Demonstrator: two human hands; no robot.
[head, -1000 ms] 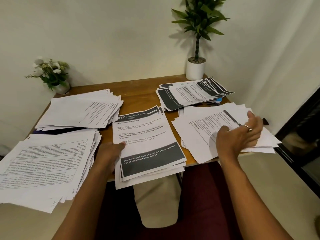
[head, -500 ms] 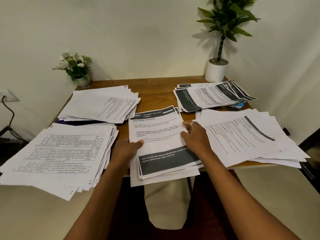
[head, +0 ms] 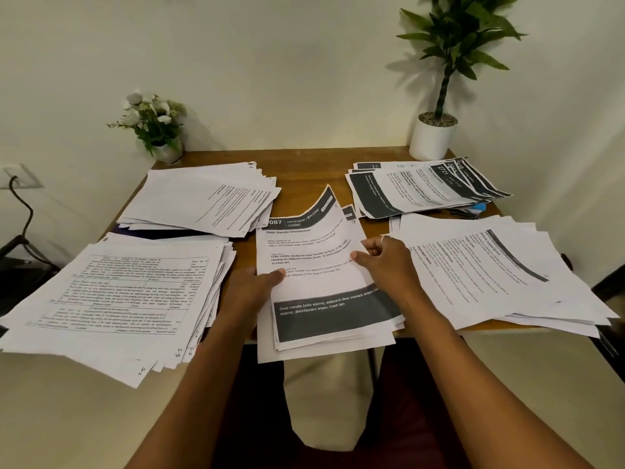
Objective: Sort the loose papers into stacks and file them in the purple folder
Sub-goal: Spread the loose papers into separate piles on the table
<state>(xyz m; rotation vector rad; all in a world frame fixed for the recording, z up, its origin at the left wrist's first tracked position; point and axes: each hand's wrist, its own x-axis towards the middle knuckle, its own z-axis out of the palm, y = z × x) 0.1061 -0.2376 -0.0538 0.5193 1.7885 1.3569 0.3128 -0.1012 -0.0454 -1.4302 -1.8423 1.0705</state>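
While nothing's in the folder yet, which paper actually matters right now? — binder_bob

That'd be the top sheet (head: 304, 258) of the centre stack (head: 321, 350), the "Door Handle Disinfection" one. It's right in front of the person, with the pile's near end hanging off the table (head: 304, 170). Its long axis runs straight away from them, and the far right corner is curled up off the pile. — stapleless

Who's got hold of it? — binder_bob

Right hand (head: 389, 262). Its grip is a pinch on the sheet's right long edge, roughly midway along. Left hand (head: 250, 286) sits at the opposite edge with the thumb laid over the paper. The fingers are hidden, so I can't tell if that grip is clamped or just steadying. — stapleless

So where's it headed? — binder_bob

My guess is rightward, since the right hand is the one pinching. The near-right stack (head: 490, 275) is just beside that hand. The far-right stack (head: 422, 187) lies beyond it and shows the same dark banners, so I'd bet on that one. The purple folder (head: 162, 232) is on the other side, mostly buried under the far-left stack (head: 203, 198) with only a sliver showing. The left hand's nearer to it, and I'd say filing comes later. — stapleless
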